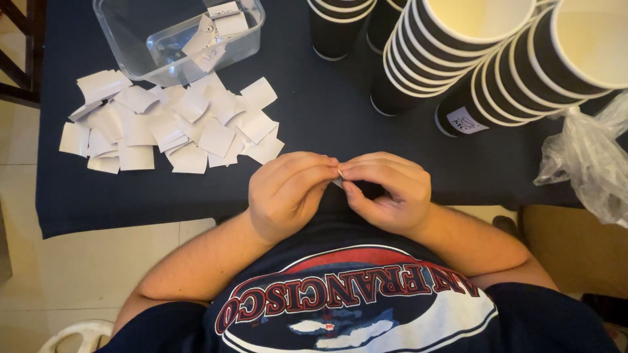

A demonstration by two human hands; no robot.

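Head view: both hands (339,189) pinch tiny item (340,174), probably paper, between fingertips

Dark navy table (327,111) over pale tiled floor (85,261) — wooden chair frame (19,59) at left, warm dim light

Bare left hand (288,196) and bare right hand (386,193), forearms uncovered, dark navy short-sleeved cotton T-shirt (536,314) worn, red, white and blue oval print shown across chest
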